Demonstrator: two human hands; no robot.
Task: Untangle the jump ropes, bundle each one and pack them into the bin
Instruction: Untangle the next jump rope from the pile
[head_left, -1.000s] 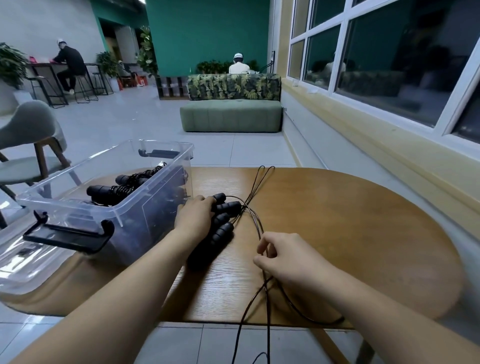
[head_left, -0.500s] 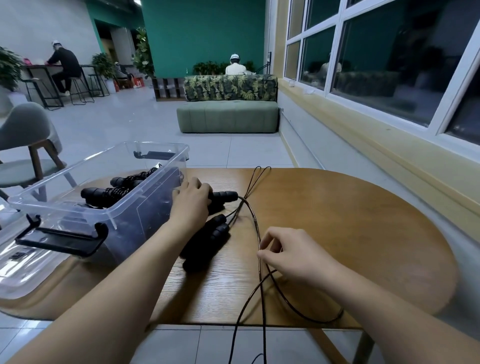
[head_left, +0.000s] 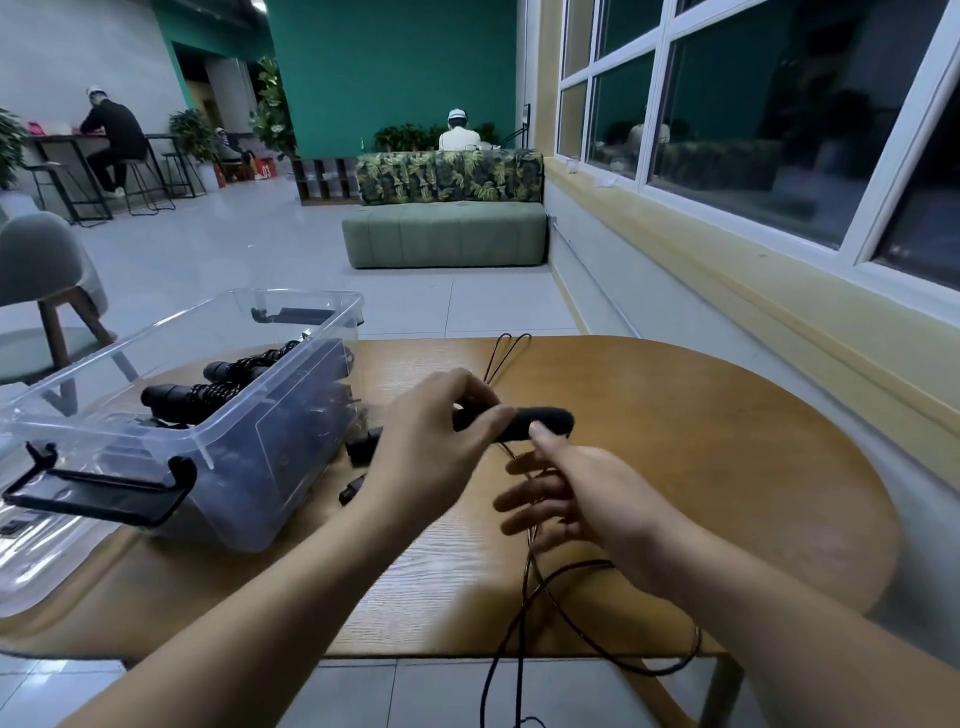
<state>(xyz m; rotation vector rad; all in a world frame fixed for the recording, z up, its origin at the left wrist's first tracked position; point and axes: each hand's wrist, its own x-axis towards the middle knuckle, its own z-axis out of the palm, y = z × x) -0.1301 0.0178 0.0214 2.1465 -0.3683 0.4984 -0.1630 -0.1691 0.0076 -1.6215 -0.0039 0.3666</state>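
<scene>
1. Two hands are working just right of the bin. The left hand is now gripping one black handle and holding it up off the table, where a second ago it was resting on the pile of handles beside the bin.
2. The right hand is no longer pinching anything. Its fingers are spreading open and its thumb is coming up to the handle's free end. It's blurry there, so whether it's actually touching, I can't say.
3. The cords are trailing from the handle down past the right hand and over the table edge nearest the person, well right of the bin.
4. Some spare handles are still lying against the bin's right wall, and the bundled ropes are already sitting inside it.
5. So I'm guessing one rope is getting singled out for untangling, with bundling coming next.
</scene>
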